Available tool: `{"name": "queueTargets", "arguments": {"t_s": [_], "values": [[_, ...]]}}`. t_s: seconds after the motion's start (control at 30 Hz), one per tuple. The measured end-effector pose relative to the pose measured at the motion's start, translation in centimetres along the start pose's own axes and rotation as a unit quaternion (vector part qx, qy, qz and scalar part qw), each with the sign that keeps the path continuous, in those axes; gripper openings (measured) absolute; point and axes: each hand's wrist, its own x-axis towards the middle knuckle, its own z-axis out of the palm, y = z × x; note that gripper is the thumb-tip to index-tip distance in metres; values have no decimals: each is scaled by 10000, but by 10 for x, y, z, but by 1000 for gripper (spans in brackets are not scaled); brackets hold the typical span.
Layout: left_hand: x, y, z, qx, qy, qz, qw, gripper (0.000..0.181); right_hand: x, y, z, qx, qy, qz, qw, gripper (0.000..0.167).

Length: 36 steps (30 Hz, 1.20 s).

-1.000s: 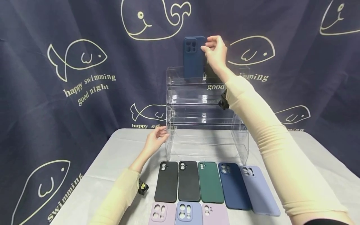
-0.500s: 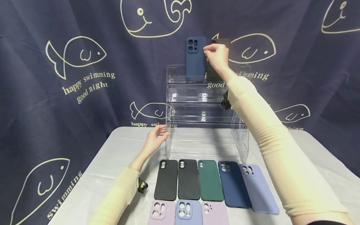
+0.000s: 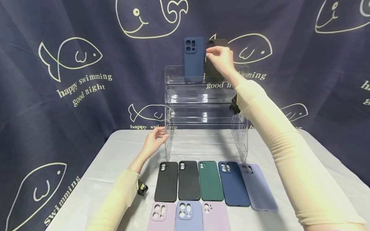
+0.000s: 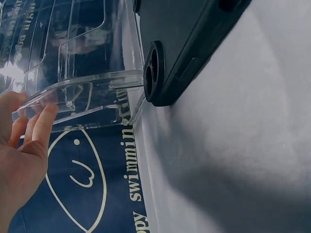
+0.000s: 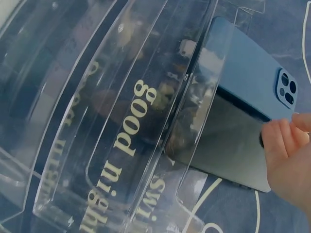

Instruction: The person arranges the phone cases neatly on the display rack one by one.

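Note:
A clear acrylic tiered rack (image 3: 206, 126) stands on the table. My left hand (image 3: 154, 141) holds its left side edge, with thumb and fingers around the clear panel (image 4: 73, 87) in the left wrist view. On the top tier a blue phone case (image 3: 193, 61) stands upright. Beside it on the right stands a dark phone case (image 3: 214, 69), partly behind my right hand (image 3: 222, 59). The right fingertips hover by the gap between the two cases, loosely bent. In the right wrist view those fingers (image 5: 278, 141) overlap the top of the dark case; contact is unclear.
A row of phone cases lies flat before the rack: two black ones (image 3: 166, 184), a green one (image 3: 211, 183), a navy one (image 3: 234, 186) and a lavender one (image 3: 258, 189). Nearer lie two pink cases (image 3: 162, 221) and a light blue one (image 3: 189, 223). A fish-print curtain (image 3: 86, 128) hangs behind.
The blue case has settled slightly lower into the top tier and the right fingertips have drawn off its edge to the right. The left hand stays on the rack. The view has shifted.

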Motion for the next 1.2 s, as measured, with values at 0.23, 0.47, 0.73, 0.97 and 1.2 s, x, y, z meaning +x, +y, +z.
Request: {"name": "queueTargets", "arguments": {"t_s": [0.23,0.47,0.73,0.97,1.2], "values": [[10,-25,2,-9,28,-17,10000,42,-16,1,-16,-152,-530,157,9984,40],[10,-27,4,69,4,-25,10000,42,-32,-1,-32,-13,-772,326,9965,49],[5,-25,5,145,-73,-154,9998,44,-51,-3,-53,235,-806,460,9954,54],[-5,-12,7,189,-107,-134,9997,44,-71,4,-67,234,-872,528,9945,55],[-3,-24,7,376,-154,-218,9989,43,-96,12,-76,512,-990,462,9927,57]]}}
